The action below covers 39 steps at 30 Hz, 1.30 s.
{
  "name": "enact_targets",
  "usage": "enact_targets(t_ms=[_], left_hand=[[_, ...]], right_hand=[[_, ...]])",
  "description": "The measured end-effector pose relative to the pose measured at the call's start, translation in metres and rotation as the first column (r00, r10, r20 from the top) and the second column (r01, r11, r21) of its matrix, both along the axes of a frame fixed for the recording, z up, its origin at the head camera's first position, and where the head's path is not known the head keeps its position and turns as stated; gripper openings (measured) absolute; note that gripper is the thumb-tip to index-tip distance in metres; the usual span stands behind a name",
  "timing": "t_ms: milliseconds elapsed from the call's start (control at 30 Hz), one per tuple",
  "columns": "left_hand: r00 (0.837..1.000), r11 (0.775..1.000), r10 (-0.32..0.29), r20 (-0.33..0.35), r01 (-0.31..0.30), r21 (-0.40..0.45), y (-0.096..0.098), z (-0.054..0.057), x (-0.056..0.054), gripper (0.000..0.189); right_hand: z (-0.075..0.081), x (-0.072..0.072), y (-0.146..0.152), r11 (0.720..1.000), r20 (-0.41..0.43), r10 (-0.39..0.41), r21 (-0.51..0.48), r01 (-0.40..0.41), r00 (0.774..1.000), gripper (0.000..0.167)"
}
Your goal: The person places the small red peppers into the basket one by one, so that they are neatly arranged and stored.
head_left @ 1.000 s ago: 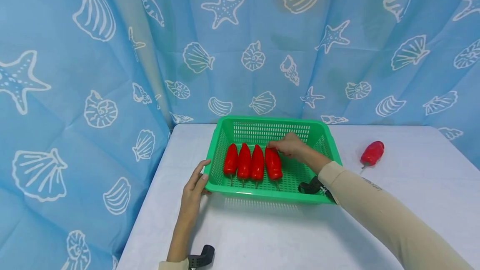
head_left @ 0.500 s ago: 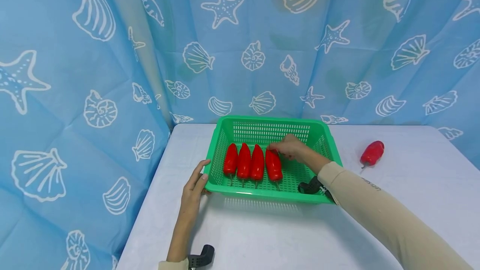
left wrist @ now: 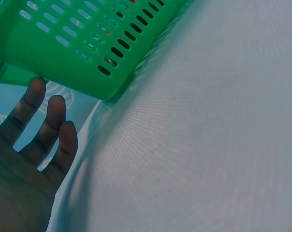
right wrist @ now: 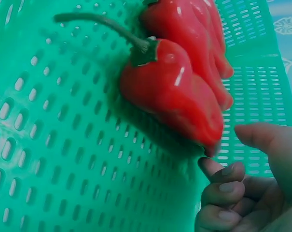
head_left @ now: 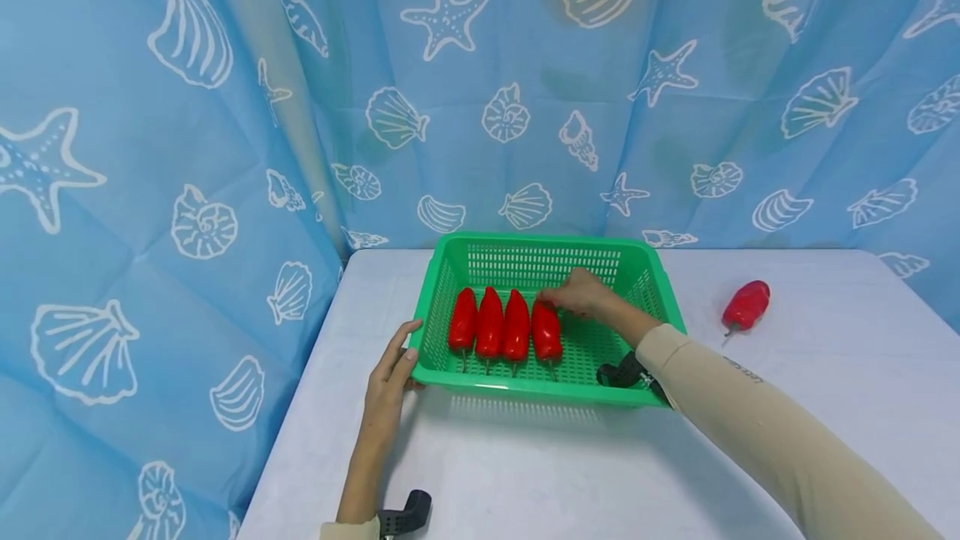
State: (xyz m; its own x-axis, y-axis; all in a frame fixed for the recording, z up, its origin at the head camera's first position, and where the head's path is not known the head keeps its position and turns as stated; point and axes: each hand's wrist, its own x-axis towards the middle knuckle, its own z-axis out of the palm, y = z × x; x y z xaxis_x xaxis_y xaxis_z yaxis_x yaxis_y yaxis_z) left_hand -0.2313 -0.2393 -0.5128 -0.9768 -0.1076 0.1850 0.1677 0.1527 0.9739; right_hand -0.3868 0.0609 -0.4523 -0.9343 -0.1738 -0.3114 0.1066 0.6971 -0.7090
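Observation:
A green plastic basket (head_left: 517, 391) with slotted walls stands on the white-covered table. Inside, several red peppers (head_left: 490, 325) lie side by side, stems toward me. My right hand (head_left: 579, 293) is at the far tip of the rightmost pepper (head_left: 547, 332). In the right wrist view, the tip of this pepper (right wrist: 177, 92) lies by the index finger; the thumb is spread apart from it and the other fingers are bent. At the basket's left side, my left hand (head_left: 388, 375) touches the rim with thumb and index finger. Its other fingers (left wrist: 51, 121) are loosely extended below the rim.
Another red pepper (head_left: 747, 305) lies on the table (head_left: 480, 465) to the right of the basket. A blue curtain (head_left: 465, 132) with white shell prints hangs behind the table and along its left side. My right forearm crosses the basket's right front corner.
The rightmost pepper has shifted very slightly left at its stem end. Both hands have stayed in nearly the same places, and the head view has moved a little.

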Motion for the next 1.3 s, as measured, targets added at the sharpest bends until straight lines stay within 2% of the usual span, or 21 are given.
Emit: enact_targets(t_ms=[200,433,867,933,1033,1167,1300], left_hand=[[1.000,1.000,0.004,0.016,-0.004,-0.017,0.000,0.000,0.002,0.039],[1.000,1.000,0.008,0.014,-0.008,-0.022,0.000,0.004,0.003,0.037],[0.999,0.999,0.031,0.025,-0.030,-0.030,0.001,0.001,0.003,0.038],[0.999,0.999,0.043,0.027,-0.042,-0.034,0.001,0.001,0.004,0.037],[0.998,0.998,0.047,0.033,-0.046,-0.035,0.001,0.001,0.004,0.038],[0.998,0.999,0.028,0.049,-0.027,-0.029,0.004,-0.001,0.003,0.039],[0.998,0.999,0.033,0.053,-0.031,-0.035,0.003,0.001,0.003,0.038]], right_hand=[[0.016,-0.001,0.007,0.998,-0.127,0.028,0.056,-0.021,0.992,0.046],[0.037,0.005,0.021,0.996,-0.115,0.088,0.044,-0.084,0.989,0.047],[0.066,0.036,0.059,1.000,-0.305,0.014,-0.021,-0.022,0.952,0.045],[0.066,0.040,0.066,0.999,-0.333,-0.004,-0.046,-0.012,0.943,0.047],[0.066,0.045,0.079,0.988,-0.326,-0.049,-0.152,-0.001,0.944,0.050],[0.068,0.054,0.102,0.951,-0.308,-0.119,-0.309,0.019,0.944,0.049],[0.067,0.063,0.121,0.921,-0.328,-0.203,-0.383,0.067,0.923,0.050]])
